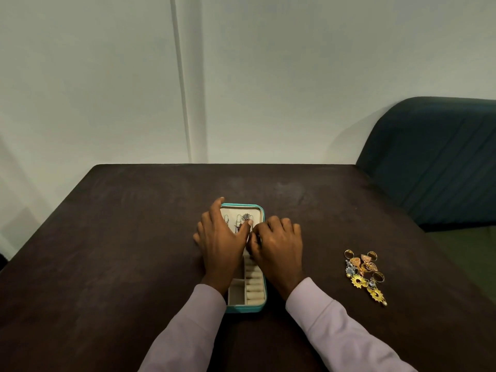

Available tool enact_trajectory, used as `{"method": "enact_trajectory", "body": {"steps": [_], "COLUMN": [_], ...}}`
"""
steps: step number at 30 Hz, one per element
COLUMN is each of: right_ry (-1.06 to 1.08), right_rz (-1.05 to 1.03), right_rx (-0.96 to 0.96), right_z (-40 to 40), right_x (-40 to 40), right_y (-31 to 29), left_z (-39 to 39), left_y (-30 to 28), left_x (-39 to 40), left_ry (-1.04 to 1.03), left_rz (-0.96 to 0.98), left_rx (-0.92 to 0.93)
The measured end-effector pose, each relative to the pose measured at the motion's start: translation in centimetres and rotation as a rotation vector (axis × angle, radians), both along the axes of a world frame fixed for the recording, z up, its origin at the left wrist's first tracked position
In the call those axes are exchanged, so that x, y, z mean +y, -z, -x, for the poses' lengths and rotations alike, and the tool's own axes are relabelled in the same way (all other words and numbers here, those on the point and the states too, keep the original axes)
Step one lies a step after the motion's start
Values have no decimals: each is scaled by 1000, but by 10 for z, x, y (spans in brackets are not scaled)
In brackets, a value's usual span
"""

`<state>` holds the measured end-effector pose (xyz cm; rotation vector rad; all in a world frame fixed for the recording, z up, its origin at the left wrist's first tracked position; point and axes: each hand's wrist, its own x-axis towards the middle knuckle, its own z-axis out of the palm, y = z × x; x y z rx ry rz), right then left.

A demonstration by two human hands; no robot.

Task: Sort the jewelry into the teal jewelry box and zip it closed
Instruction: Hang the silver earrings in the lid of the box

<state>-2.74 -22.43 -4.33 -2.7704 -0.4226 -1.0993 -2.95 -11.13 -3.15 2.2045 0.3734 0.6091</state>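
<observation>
Two hands work over the open teal jewelry box [261, 306], which lies flat on the dark table [134, 237]. Left hand [221, 237] rests with straight, spread fingers on the lid's cream lining, where a few hung pieces [243, 220] show beside its thumb. Right hand [277, 241] has its fingers curled at the box's right edge; whether they pinch anything I cannot tell. Nearer the person, cream ring rolls [253, 287] and small compartments lie uncovered. Well apart to the right sits a pile of gold jewelry [365, 275]. A teal chair [434, 162] stands beyond the table's right corner.
</observation>
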Motion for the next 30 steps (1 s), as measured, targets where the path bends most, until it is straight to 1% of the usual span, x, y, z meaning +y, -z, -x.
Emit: {"method": "enact_trajectory", "body": {"steps": [8,11,13,17,20,21,22,26,30], "right_ry": [2,-3,-11,-17,-32,-37,-47,-110,-142], "right_rz": [70,44,27,-3,-25,-41,-62,-164,-198], "right_rx": [22,36,47,53,69,75,84,133,189], "right_z": [6,8,10,12,13,15,16,27,35], "right_x": [-3,-3,-4,-7,-8,-9,-9,-9,-9], "right_y": [5,3,3,4,3,3,3,3,4], "left_z": [-1,-2,0,-1,-3,-2,-1,1,-1], "left_y": [1,1,-1,1,3,1,-1,-8,-4], "left_x": [0,2,2,5,12,14,14,14,17], "left_ry": [17,36,50,90,143,155,156,160,167], "left_rz": [-4,11,43,213,501,582,621,688,702], "left_rx": [38,61,25,-32,-14,-10,-9,-12,-5]}}
